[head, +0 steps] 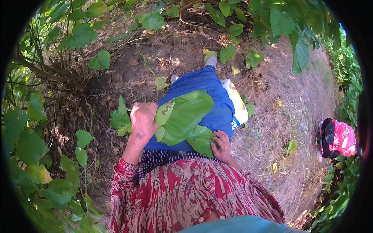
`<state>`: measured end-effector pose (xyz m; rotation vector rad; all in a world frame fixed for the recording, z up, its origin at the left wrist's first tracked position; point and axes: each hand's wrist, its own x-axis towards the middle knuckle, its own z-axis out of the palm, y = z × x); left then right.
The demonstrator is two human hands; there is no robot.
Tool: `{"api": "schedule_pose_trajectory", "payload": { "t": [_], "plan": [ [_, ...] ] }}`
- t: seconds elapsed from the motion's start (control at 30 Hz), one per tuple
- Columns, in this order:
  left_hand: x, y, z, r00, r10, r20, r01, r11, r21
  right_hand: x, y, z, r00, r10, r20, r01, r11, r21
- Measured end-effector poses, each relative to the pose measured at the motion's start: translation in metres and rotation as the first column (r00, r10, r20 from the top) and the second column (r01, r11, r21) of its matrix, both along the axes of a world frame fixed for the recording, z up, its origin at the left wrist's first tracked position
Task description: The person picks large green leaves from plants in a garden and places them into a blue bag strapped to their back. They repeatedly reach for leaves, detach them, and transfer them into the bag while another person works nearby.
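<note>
My left hand is closed around the stems of a bunch of broad green leaves that spreads to the right over the blue cloth at my waist. One paler leaf in the bunch has brown spots. More leaves stick out on the other side of this fist. My right hand rests at the edge of the lowest leaf, its fingers bent against it; whether they pinch the leaf is not clear. The blue cloth hangs down in front of my legs.
Leafy branches crowd the left side, and large leaves hang at the upper right. A white and yellow printed bag lies beside the blue cloth. Farther right, a pink and black bag sits on dry grass. A shoe shows beyond the cloth.
</note>
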<state>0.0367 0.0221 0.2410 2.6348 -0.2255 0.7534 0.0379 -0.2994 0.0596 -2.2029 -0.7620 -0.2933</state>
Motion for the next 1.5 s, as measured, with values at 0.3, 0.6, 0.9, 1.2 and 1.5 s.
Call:
{"api": "schedule_pose_trajectory", "payload": {
  "t": [0.3, 0.6, 0.9, 1.2, 1.5],
  "plan": [
    [-0.034, -0.006, 0.031, 0.988, -0.116, -0.1, -0.025, 0.524, -0.851, 0.006, 0.008, 0.009, 0.999, 0.048, 0.018, -0.048, 0.999, 0.016],
    [-0.031, -0.023, 0.016, 0.98, -0.198, -0.036, 0.004, 0.197, -0.98, -0.001, -0.005, 0.001, 1.0, -0.023, -0.011, 0.023, 0.999, 0.026],
    [-0.013, -0.008, -0.018, 1.0, -0.009, -0.024, -0.003, 0.894, -0.448, -0.001, -0.004, 0.011, 1.0, -0.022, 0.005, 0.022, 1.0, -0.008],
    [-0.025, -0.003, -0.006, 0.813, -0.484, 0.323, 0.245, -0.22, -0.944, 0.0, -0.006, 0.005, 1.0, 0.006, 0.023, -0.006, 1.0, 0.011],
    [-0.034, -0.01, -0.038, 0.967, -0.127, -0.22, -0.1, 0.607, -0.788, 0.0, -0.005, 0.006, 0.999, -0.025, 0.043, 0.026, 1.0, -0.014]
  ]
}}
